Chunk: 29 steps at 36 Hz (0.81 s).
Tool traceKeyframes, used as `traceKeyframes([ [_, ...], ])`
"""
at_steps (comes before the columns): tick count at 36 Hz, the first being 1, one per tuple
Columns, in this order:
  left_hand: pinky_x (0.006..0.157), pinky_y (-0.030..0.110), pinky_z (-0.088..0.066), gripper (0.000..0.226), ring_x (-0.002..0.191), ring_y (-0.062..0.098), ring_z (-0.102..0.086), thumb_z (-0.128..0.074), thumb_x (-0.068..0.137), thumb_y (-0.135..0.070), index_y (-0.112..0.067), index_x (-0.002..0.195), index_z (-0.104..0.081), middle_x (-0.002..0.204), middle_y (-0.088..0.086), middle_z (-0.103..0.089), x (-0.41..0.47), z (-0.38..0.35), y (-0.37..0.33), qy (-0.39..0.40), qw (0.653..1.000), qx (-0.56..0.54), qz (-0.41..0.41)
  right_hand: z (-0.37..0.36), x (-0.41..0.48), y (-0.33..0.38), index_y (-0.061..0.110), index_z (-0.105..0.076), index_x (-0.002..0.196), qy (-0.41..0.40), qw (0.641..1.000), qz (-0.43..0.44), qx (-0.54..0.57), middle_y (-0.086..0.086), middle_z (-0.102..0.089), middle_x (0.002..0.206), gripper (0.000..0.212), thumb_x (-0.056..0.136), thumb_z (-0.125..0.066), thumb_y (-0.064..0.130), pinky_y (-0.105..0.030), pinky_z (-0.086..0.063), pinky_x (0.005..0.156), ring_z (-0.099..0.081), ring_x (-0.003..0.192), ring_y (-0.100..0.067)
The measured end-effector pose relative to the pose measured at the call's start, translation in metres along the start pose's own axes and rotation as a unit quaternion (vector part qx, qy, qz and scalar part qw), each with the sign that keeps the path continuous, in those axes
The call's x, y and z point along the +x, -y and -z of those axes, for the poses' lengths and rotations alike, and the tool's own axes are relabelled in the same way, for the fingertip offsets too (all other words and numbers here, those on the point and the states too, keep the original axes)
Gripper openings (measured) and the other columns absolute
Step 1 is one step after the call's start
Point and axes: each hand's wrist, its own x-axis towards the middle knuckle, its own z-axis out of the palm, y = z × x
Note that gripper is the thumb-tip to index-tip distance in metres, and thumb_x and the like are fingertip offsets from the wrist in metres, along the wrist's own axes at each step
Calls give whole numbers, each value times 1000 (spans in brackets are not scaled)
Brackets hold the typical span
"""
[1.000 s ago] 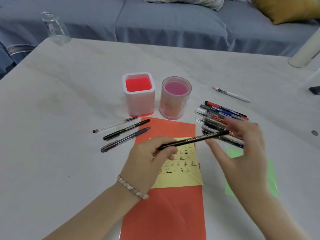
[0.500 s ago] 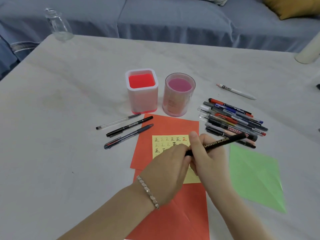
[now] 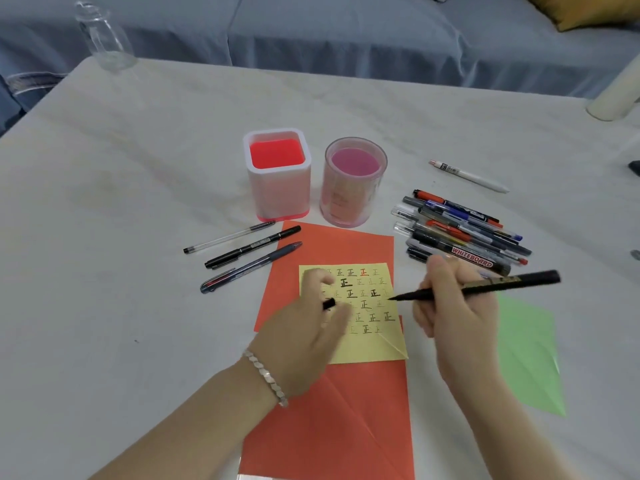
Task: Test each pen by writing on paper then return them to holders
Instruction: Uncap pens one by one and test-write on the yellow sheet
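Clamps slim black uncapped pen point(image 3: 485, 287) in right hand point(image 3: 446, 306) fingers, tip pointing left at yellow paper square point(image 3: 377, 344); pinches black cap point(image 3: 329, 303) in left hand point(image 3: 304, 337).

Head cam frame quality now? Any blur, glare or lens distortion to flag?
Head view: left hand motion-blurred over the yellow paper, the black cap it pinches smeared; right hand and its black pen fairly sharp, WHITEBOARD marker print legible; table far edge bows from the wide-angle lens; light soft, no harsh glare.

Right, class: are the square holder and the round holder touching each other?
Apart. The head view shows a strip of white table between the square holder and the round holder.
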Motion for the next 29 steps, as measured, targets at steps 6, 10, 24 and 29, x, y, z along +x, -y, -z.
traceKeyframes([
  [6,64,33,-43,19,70,25,-52,-48,84,9,-6,93,-55,73,2,-49,18,15,45,-128,960,247,37,24,4,-22,7,-43,63,-40,995,-4,-93,8,-35,34,34,95,-47,17,-15,-27,36,-31,32,-7],
  [10,58,38,-48,21,77,26,-47,-47,73,-3,-9,90,-56,76,8,-63,20,7,74,-200,911,355,-62,31,1,-40,11,-46,62,-13,987,-5,-159,3,-44,37,33,92,-52,23,-15,-32,42,-38,36,-7],
  [24,109,43,-23,34,133,31,-35,-43,86,-28,-28,119,-50,138,16,-45,-5,-57,30,31,943,235,-233,32,1,-52,10,-47,57,-105,984,-4,-144,-3,-53,39,34,81,-68,21,-16,-39,48,-47,39,-12],
  [29,110,42,-16,35,137,30,-26,-40,89,-36,-36,121,-53,145,15,-37,-4,-59,36,73,942,255,-207,22,-1,-55,6,-39,53,-135,983,7,-126,-16,-45,45,42,84,-65,17,-14,-31,43,-38,41,-16],
])
